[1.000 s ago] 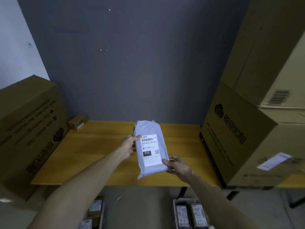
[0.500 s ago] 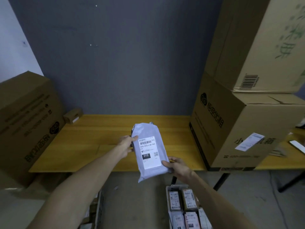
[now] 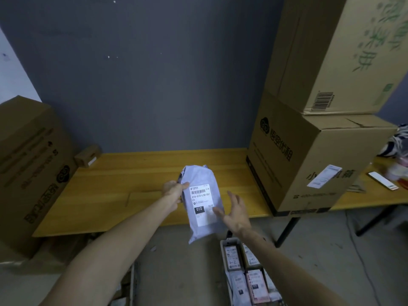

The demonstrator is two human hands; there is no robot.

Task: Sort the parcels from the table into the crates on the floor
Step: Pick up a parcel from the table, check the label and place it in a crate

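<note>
Grey parcel [image 3: 204,202] upright, label nearward

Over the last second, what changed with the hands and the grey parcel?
The right hand let go of the grey parcel's lower edge; its fingers now spread open beside it. The parcel came a little lower and nearer, over the table's front edge, and the view turned right and down, showing more of the crate. The left hand still pinches the parcel's upper left edge.

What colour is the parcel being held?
Pale grey-lilac parcel, with a white label; head view.
</note>
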